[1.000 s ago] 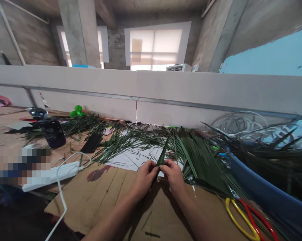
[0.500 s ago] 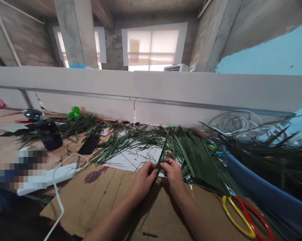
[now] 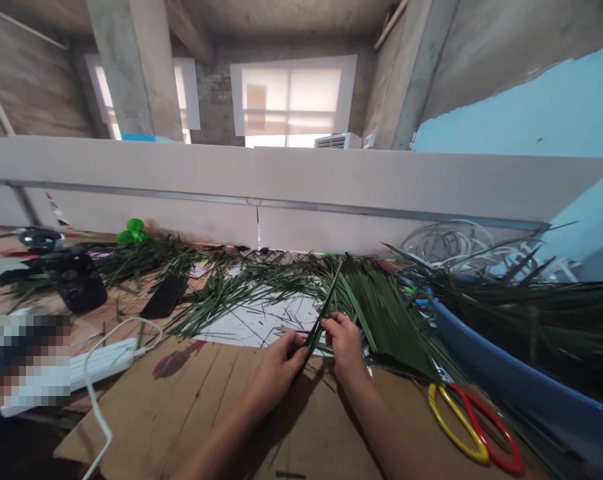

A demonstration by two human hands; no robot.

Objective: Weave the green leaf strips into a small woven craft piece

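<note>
Both hands meet over the far edge of a brown cardboard sheet (image 3: 201, 413). My left hand (image 3: 281, 363) pinches the lower part of a narrow green leaf strip (image 3: 327, 300), which slants up and away to a point. A little higher and to the right, my right hand (image 3: 345, 343) has its thumb and forefinger closed on the same strip. Just beyond my right hand lies a broad pleated palm leaf (image 3: 394, 320). Scissors (image 3: 474, 423) with one yellow and one red handle rest to the right on the cardboard.
A blue tub (image 3: 506, 367) full of leaves stands at the right. Cut leaf strips (image 3: 261, 287) cover white paper (image 3: 246, 320) at the back. Leftward are a black phone (image 3: 166, 295), a dark cup (image 3: 76, 280) and a white power strip (image 3: 106, 363) with its cable.
The view has swung slightly to the right, so things shift left. My fingers are a little farther apart along the leaf strip, with the right hand higher on it.
</note>
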